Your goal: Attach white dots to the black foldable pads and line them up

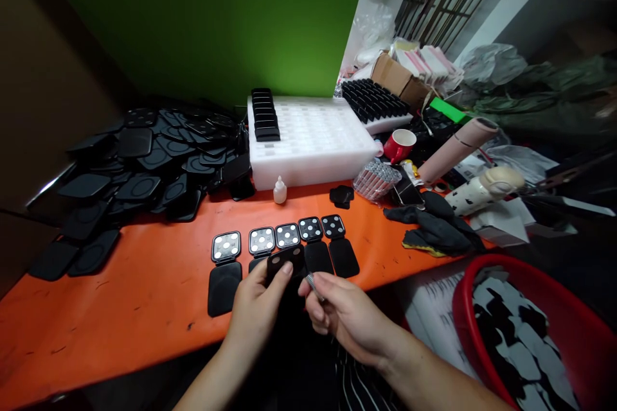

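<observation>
My left hand (255,305) grips a black plate with round spots (295,258), thumb on its face, above the front edge of the orange table (154,321). Close beside it, my right hand (349,314) pinches a short silvery ribbed rod (314,284), which looks like a stack of small discs; its tip points toward the plate without clearly touching it. Just beyond my hands lies a row of unfolded black hinged panels. The leftmost panel (226,246) has silver discs at its corners and centre. My left hand and the plate partly hide the middle panels.
Black panels (139,186) are heaped at the left. A white foam block (313,148) carries a column of black pieces (264,117). Before it stand a small dropper bottle (279,191) and wrapped silver stacks (376,180). Gloves (434,231), a red mug (399,146) and a red basin (465,308) are right.
</observation>
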A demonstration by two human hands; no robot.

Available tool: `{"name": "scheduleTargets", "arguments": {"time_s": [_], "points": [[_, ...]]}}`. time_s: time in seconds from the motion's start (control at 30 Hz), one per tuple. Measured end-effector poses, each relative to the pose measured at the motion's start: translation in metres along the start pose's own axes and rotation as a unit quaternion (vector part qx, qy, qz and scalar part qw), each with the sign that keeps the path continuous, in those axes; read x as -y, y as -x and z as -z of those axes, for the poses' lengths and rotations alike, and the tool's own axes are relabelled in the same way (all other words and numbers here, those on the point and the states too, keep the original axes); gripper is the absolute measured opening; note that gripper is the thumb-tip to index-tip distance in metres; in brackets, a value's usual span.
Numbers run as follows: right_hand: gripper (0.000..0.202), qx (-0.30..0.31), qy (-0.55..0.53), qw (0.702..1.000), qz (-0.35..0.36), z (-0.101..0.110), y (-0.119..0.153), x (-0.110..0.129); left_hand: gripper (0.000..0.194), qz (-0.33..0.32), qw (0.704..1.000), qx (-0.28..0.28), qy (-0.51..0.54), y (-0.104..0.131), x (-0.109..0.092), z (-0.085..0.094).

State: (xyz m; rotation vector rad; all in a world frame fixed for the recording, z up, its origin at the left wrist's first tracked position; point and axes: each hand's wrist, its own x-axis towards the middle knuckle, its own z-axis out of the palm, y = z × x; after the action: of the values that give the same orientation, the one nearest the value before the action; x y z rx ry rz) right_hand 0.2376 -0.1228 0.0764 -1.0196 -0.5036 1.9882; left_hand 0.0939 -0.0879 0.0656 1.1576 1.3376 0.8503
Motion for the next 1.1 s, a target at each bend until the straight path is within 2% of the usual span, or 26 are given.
{"name": "scheduleTargets", "arguments": {"time_s": [0.1,0.2,0.3,0.4,0.53,0.73,0.83,0.9,0.97,1.0,1.07,1.1], "points": [[0.035,0.0,-0.011,1.0,-0.024,0.001,0.001,-0.004,0.022,-0.047,0.999,0.015,-0.022,0.005,-0.001,0.001],[0.03,-0.004,-0.115,0.991,-0.063,0.001,0.0,-0.004,0.019,-0.14,0.987,0.053,-0.067,0.011,0.003,0.0],[0.022,0.008,-0.239,0.961,-0.137,0.005,0.003,0.002,0.03,-0.264,0.95,0.089,-0.138,0.015,0.009,0.0],[0.024,0.017,-0.304,0.934,-0.188,0.01,0.011,0.007,0.043,-0.355,0.905,0.13,-0.197,0.018,0.013,0.001],[0.027,-0.025,-0.344,0.92,-0.189,0.013,0.022,0.008,0.049,-0.417,0.868,0.153,-0.222,0.021,0.013,-0.004],[0.018,-0.119,-0.388,0.907,-0.111,0.011,0.036,0.011,0.053,-0.453,0.852,0.18,-0.19,0.02,0.007,-0.028],[0.015,-0.157,-0.391,0.904,-0.063,0.017,0.043,0.012,0.052,-0.448,0.856,0.201,-0.164,0.02,0.006,-0.045],[0.016,-0.154,-0.379,0.911,-0.046,0.028,0.049,0.006,0.046,-0.411,0.871,0.226,-0.144,0.019,0.007,-0.054],[0.023,-0.149,-0.341,0.928,-0.016,0.048,0.056,-0.005,0.031,-0.317,0.915,0.222,-0.116,0.017,0.009,-0.06],[0.026,-0.16,-0.31,0.937,0.012,0.061,0.059,-0.012,0.024,-0.254,0.942,0.197,-0.098,0.015,0.01,-0.06],[0.028,-0.223,-0.218,0.947,0.08,0.089,0.063,-0.029,0.022,-0.131,0.983,0.122,-0.049,0.009,0.012,-0.059],[0.028,-0.262,-0.164,0.946,0.097,0.104,0.064,-0.037,0.027,-0.086,0.992,0.091,-0.019,0.005,0.013,-0.058]]}}
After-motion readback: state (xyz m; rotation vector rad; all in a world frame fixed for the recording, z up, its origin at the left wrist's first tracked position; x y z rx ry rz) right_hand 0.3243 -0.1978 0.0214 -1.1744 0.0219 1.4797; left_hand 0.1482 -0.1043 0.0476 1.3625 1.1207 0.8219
